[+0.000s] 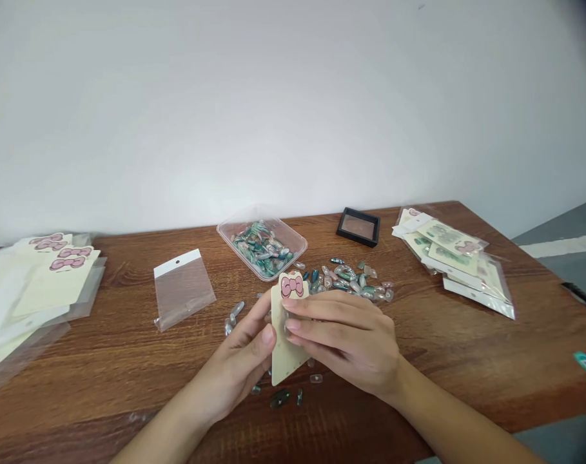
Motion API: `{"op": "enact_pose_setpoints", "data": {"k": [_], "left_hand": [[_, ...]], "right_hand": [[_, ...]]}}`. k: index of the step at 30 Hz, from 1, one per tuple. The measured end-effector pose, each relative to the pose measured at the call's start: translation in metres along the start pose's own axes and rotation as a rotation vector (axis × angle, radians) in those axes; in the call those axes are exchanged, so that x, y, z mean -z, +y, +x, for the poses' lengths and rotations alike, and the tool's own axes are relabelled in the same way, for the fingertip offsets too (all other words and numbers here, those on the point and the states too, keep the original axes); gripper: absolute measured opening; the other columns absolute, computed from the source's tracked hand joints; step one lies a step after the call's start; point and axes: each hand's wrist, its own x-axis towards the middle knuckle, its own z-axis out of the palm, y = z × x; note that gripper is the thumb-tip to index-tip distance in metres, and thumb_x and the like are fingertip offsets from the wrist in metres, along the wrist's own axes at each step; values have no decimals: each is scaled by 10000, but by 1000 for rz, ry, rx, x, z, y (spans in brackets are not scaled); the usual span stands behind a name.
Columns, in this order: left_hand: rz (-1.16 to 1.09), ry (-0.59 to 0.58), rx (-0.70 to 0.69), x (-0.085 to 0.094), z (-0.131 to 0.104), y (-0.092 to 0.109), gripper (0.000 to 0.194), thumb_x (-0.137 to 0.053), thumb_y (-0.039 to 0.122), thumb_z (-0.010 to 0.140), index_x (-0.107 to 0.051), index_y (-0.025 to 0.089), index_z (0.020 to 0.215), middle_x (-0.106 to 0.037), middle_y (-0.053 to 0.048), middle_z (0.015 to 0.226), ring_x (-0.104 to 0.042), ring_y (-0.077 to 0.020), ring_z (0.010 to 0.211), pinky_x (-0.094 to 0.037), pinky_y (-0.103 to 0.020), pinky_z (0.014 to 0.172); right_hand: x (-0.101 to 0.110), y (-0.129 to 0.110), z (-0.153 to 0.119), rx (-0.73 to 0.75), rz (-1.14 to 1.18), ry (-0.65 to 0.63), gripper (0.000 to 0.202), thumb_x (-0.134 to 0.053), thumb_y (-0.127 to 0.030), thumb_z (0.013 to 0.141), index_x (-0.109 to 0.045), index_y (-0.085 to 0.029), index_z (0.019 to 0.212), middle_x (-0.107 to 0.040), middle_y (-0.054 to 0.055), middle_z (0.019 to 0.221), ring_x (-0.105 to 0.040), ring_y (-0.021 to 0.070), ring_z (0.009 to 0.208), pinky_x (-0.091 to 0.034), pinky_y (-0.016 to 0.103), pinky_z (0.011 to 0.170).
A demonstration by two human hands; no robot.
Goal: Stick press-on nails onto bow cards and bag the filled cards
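Observation:
A cream backing card (285, 364) with a pink bow at its top stands tilted between my hands, above the table. My left hand (242, 354) grips its left edge, thumb in front and fingers behind. Fingers bent together, my right hand (355, 338) has its tips against the card's face, on a small translucent piece that looks like a false nail (287, 317), mostly covered. Loose false nails (355, 280) in green, clear and pinkish tones lie behind and below the hands. More fill a clear plastic tray (300, 241) just beyond the card.
Blank bow cards (55, 283) and clear bags are stacked at the left. One flat clear bag (184, 290) lies left of the tray. A small black frame (359, 227) sits near the wall. Bagged cards with green nails (450, 248) are piled at the right.

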Motion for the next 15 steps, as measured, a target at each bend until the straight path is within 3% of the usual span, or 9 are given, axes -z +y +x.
{"op": "enact_pose_setpoints", "data": {"k": [15], "left_hand": [[-9, 0, -13, 0, 2, -1, 419, -565, 353, 954, -580, 414, 1368, -556, -13, 1474, -432, -249, 1405, -251, -411, 1189]], "right_hand": [[0, 0, 2, 47, -31, -38, 164, -720, -76, 842, -733, -122, 999, -780, 89, 1027, -731, 150, 980, -617, 257, 883]]}}
